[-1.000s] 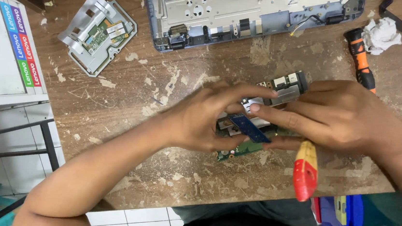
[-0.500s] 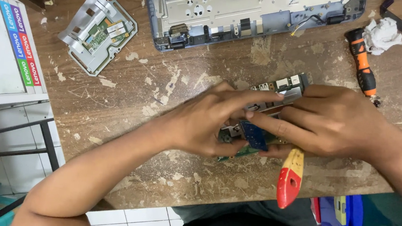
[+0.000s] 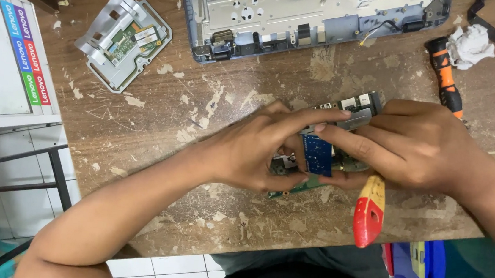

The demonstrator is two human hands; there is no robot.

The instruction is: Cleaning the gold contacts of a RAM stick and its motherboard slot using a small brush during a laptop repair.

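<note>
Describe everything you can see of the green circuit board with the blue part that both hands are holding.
The green circuit board lies low over the worn wooden table, mostly hidden by fingers. A blue rectangular part sits across its middle, with grey metal port housings at its upper right end and small components at its lower left edge. The left hand grips it from the left, the right hand from the right, fingers pressing on top.

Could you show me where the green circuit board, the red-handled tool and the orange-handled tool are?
green circuit board (image 3: 318,154), head view, on its blue patch between both hands.
red-handled tool (image 3: 369,212), head view, middle of the red and yellow handle.
orange-handled tool (image 3: 445,79), head view, on the orange grip.
</note>
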